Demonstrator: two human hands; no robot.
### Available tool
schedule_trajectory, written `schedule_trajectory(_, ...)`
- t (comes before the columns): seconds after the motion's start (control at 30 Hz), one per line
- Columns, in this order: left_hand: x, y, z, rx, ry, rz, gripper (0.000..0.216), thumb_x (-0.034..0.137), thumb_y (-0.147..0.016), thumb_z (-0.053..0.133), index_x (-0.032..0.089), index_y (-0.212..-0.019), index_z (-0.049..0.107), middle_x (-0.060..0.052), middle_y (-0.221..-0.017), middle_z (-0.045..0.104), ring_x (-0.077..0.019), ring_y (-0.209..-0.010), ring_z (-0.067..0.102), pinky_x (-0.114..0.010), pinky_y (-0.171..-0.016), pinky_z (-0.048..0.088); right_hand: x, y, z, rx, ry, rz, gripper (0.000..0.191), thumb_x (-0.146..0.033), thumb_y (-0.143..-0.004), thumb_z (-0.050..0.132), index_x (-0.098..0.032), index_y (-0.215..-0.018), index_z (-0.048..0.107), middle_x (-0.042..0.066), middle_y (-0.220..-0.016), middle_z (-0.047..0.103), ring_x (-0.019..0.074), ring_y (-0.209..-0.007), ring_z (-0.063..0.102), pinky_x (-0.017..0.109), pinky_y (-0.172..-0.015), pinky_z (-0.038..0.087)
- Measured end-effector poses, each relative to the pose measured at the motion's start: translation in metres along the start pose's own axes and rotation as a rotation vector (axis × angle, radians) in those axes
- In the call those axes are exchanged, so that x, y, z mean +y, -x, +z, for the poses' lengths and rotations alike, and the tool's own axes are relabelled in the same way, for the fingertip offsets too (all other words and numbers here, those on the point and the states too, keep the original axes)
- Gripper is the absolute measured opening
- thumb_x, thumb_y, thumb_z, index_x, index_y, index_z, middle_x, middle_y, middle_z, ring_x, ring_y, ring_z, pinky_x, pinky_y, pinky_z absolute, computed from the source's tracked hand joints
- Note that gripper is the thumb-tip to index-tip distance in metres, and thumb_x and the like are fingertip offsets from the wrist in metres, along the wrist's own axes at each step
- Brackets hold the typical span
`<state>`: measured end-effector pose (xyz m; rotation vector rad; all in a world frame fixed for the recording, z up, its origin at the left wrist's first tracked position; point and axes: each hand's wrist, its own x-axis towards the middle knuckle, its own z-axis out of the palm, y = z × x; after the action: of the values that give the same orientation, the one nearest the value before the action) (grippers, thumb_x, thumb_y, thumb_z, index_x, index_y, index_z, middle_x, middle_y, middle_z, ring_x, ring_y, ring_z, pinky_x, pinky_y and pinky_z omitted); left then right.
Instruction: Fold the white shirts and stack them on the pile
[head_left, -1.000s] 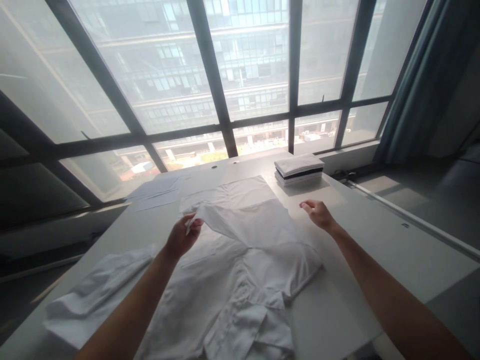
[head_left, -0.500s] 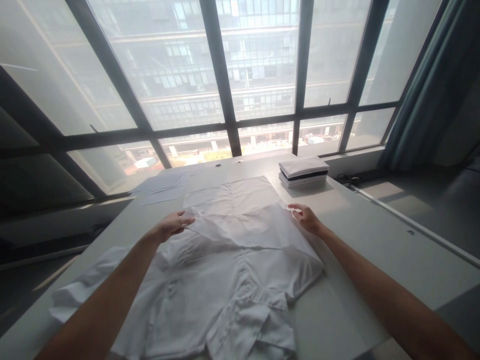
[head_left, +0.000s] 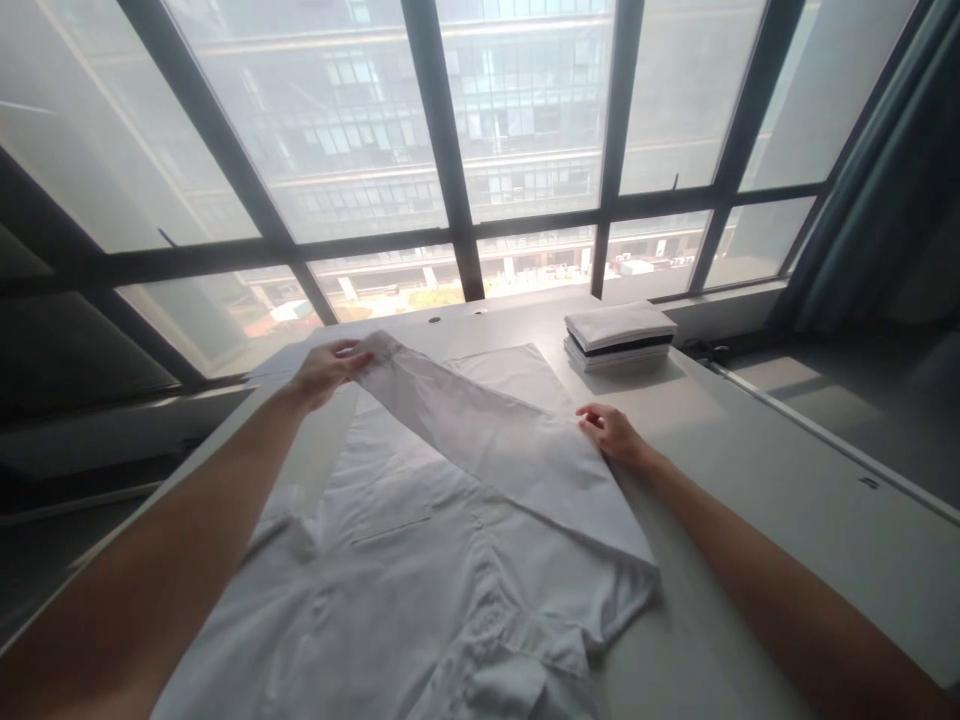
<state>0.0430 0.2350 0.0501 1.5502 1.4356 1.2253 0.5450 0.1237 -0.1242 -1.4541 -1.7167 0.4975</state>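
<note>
A white shirt (head_left: 390,570) lies spread on the white table, its collar end towards me and its buttoned front partly rumpled. One long sleeve (head_left: 480,430) crosses the body at a slant, from the right edge up to the far left. My left hand (head_left: 326,372) pinches the end of that sleeve and holds it raised above the shirt. At the shirt's right edge, my right hand (head_left: 611,432) has its fingers curled and drawn together on the fabric; the fingertips partly hide the grip.
On the far right of the table (head_left: 750,520) stands a stack of folded clothes (head_left: 619,335), white with one dark layer. White sheets (head_left: 277,362) lie at the far left, partly behind my left hand. Large windows (head_left: 525,130) rise beyond, with a dark curtain (head_left: 855,210) at right.
My left hand has moved up, away from me and slightly left, pulling the sleeve end into a raised, straighter slant. My right hand stays at the right edge. The view has shifted slightly.
</note>
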Motion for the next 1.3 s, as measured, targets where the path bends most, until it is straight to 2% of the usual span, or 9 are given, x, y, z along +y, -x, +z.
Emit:
schedule_trajectory(0.17,-0.038,-0.011,0.022,0.081,-0.231,-0.137,0.066,0.043,-0.060,0.096,0.007,-0.110,0.070,-0.005,-0.082,0.071,-0.0204,-0.078,0.063,-0.032,-0.073,0.053,0.000,0.001,-0.002,0.000,-0.037,-0.004,0.024,-0.027,-0.083,0.062,-0.019,-0.101,0.075,0.001,-0.074,0.071,0.0170,-0.071,0.066,0.029,-0.077,0.052)
schedule_trajectory(0.27,-0.066,-0.004,0.039,0.097,-0.347,-0.168,0.053,0.035,-0.068,0.088,0.010,-0.111,0.069,-0.008,-0.090,0.072,-0.0244,-0.085,0.066,-0.035,-0.079,0.053,-0.001,0.002,-0.005,-0.020,-0.021,-0.019,0.024,-0.024,-0.084,0.060,-0.020,-0.102,0.075,0.001,-0.076,0.073,0.0180,-0.072,0.067,0.031,-0.079,0.052)
schedule_trajectory(0.47,-0.088,0.011,0.069,0.271,-0.709,0.130,0.041,0.010,-0.079,0.060,0.010,-0.120,0.065,-0.020,-0.130,0.064,-0.0348,-0.130,0.054,-0.047,-0.114,0.040,-0.002,0.006,-0.005,-0.011,0.062,-0.019,0.025,-0.021,-0.085,0.058,-0.021,-0.103,0.076,0.004,-0.080,0.075,0.0211,-0.080,0.069,0.034,-0.083,0.053)
schedule_trajectory(0.53,-0.081,0.028,0.087,0.220,-0.735,0.248,0.044,0.006,-0.079,0.052,0.011,-0.121,0.065,-0.018,-0.130,0.065,-0.0332,-0.131,0.054,-0.047,-0.115,0.039,-0.003,0.005,-0.005,0.024,0.068,-0.040,0.025,-0.021,-0.085,0.058,-0.021,-0.101,0.076,0.006,-0.087,0.076,0.0222,-0.084,0.069,0.035,-0.085,0.053)
schedule_trajectory(0.7,-0.050,0.109,0.151,-0.195,-0.714,0.536,0.040,0.010,-0.088,0.049,0.018,-0.121,0.069,-0.013,-0.130,0.067,-0.0298,-0.126,0.059,-0.048,-0.114,0.042,-0.024,0.013,-0.015,0.181,0.114,-0.106,0.022,-0.023,-0.085,0.054,-0.018,-0.090,0.075,0.010,-0.092,0.074,0.0237,-0.083,0.067,0.037,-0.083,0.053)
schedule_trajectory(0.8,-0.037,0.154,0.183,-0.338,-0.661,0.571,0.039,0.016,-0.094,0.051,0.023,-0.128,0.067,-0.011,-0.133,0.067,-0.0283,-0.126,0.060,-0.047,-0.114,0.042,-0.050,0.042,-0.028,0.178,0.139,-0.034,0.022,-0.026,-0.085,0.054,-0.018,-0.089,0.074,0.007,-0.081,0.070,0.0213,-0.071,0.063,0.034,-0.072,0.051)
schedule_trajectory(0.9,-0.035,0.175,0.200,-0.352,-0.615,0.562,0.036,0.019,-0.097,0.050,0.023,-0.129,0.067,-0.011,-0.136,0.067,-0.0279,-0.129,0.059,-0.047,-0.116,0.041,-0.070,0.093,-0.039,0.129,0.181,-0.006,0.022,-0.030,-0.088,0.055,-0.019,-0.096,0.073,0.006,-0.081,0.068,0.0207,-0.071,0.062,0.033,-0.070,0.050)
schedule_trajectory(1.1,-0.054,0.180,0.212,-0.281,-0.585,0.579,0.038,0.025,-0.102,0.045,0.021,-0.136,0.063,-0.014,-0.144,0.062,-0.0296,-0.139,0.051,-0.052,-0.122,0.031,-0.084,0.185,-0.047,0.006,0.177,0.046,0.056,-0.038,-0.086,0.064,-0.024,-0.140,0.058,0.006,-0.094,0.062,0.0229,-0.077,0.060,0.038,-0.074,0.056)
schedule_trajectory(1.3,-0.064,0.183,0.214,-0.261,-0.635,0.604,0.042,0.030,-0.105,0.041,0.021,-0.141,0.059,-0.014,-0.150,0.058,-0.0302,-0.148,0.042,-0.053,-0.124,0.025,-0.079,0.204,-0.028,0.175,0.369,0.102,0.068,-0.019,-0.080,0.052,-0.027,-0.148,0.051,0.009,-0.098,0.061,0.0290,-0.090,0.062,0.047,-0.087,0.056)
